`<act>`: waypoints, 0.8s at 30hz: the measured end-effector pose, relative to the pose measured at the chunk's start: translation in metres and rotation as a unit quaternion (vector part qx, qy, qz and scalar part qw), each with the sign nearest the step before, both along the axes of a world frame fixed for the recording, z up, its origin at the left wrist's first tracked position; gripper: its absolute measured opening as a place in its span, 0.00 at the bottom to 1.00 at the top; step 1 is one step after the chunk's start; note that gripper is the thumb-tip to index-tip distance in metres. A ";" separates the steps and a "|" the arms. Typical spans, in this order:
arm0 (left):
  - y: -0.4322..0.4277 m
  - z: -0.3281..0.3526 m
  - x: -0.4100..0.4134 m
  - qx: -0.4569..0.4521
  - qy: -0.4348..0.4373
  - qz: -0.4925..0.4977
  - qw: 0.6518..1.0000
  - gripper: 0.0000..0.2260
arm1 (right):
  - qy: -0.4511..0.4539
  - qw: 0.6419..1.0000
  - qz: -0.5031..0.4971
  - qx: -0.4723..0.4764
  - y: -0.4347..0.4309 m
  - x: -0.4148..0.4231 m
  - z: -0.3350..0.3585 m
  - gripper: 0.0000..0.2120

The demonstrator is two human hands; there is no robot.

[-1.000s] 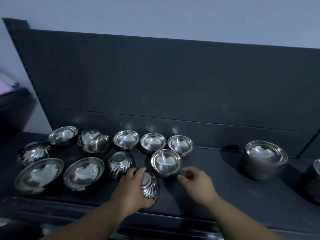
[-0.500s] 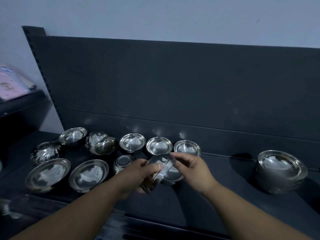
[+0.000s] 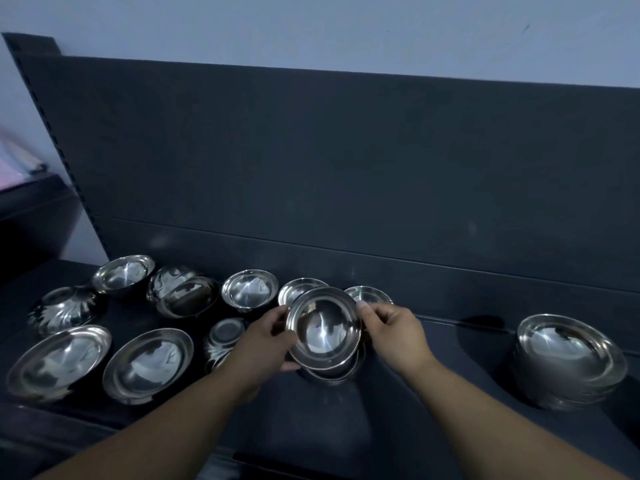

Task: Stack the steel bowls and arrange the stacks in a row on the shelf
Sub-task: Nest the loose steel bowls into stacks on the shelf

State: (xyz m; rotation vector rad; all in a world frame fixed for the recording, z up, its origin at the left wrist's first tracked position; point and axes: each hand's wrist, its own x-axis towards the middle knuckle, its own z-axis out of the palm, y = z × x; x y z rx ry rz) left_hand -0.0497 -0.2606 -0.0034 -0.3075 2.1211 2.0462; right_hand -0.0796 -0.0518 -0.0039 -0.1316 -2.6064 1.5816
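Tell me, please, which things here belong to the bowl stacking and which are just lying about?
For the job: round shiny steel bowl, gripped by left hand and right hand; second steel bowl just beneath it; tall stack of steel bowls at right; loose wide steel bowl, one of several at left; dark grey shelf.
Lying about: blurred pink and white item, far left.

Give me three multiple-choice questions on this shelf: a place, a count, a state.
1. Where on the shelf does the tall stack stand? A far left B far right C centre
2. How many hands grip the raised bowl? A none B one C two
3. The raised bowl's mouth faces: A up toward the camera B down C sideways, leftward
B: it stands at the right end. C: left hand and right hand each hold its rim. A: its shiny inside shows.
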 end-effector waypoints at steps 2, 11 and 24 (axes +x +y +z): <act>0.000 -0.005 -0.004 0.005 0.001 0.017 1.000 0.23 | -0.014 1.000 -0.026 0.006 0.004 -0.008 -0.001 0.14; 0.002 -0.013 -0.006 0.028 -0.008 0.083 0.996 0.12 | -0.092 0.988 -0.103 0.065 0.023 -0.045 -0.025 0.23; 0.006 -0.018 -0.003 -0.014 -0.018 0.102 0.995 0.06 | -0.167 0.960 -0.168 -0.150 0.043 -0.043 -0.045 0.10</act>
